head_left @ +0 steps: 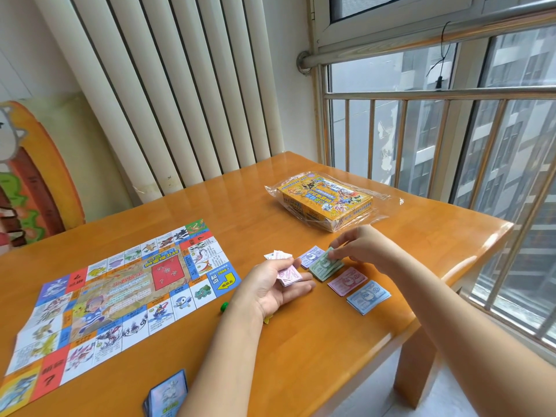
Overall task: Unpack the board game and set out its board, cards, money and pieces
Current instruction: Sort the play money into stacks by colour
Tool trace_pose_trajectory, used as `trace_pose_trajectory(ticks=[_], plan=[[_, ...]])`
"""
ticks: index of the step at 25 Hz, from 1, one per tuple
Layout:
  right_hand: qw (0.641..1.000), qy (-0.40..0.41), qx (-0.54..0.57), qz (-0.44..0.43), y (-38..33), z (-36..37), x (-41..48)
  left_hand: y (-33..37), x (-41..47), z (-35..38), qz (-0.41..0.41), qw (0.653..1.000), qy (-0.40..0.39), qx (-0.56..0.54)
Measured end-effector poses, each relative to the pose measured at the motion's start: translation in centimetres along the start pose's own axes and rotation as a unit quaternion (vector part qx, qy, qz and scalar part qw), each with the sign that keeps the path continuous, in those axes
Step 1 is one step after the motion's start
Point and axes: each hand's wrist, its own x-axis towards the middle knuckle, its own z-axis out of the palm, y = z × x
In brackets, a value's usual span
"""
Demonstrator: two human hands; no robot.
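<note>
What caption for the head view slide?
Sorting play money: left hand holds pink notes, right hand touches the green stack; board unfolded, box behind.

Board (120, 296) lies flat — money (347, 281) in piles beside.

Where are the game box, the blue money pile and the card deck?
game box (326, 203): head view, yellow lid.
blue money pile (368, 297): head view, top note's middle.
card deck (167, 397): head view, top card's face.
</note>
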Motion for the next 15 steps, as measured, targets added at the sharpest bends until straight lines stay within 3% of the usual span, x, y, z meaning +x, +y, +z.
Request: trace_pose_trajectory(ticks=[5,11,15], plan=[[0.998,0.052,-0.041,-0.022,0.12,0.1,0.1,-0.13,0.07,0.21,-0.001,0.999,-0.012,-0.033],[0.997,0.052,-0.054,-0.016,-0.04,0.37,-0.01,-0.11,-0.06,0.21,0.001,0.999,-0.008,-0.04],[0.993,0.089,-0.021,-0.073,-0.38,0.66,-0.54,0.67,-0.43,-0.29,0.031,0.997,0.005,-0.068]])
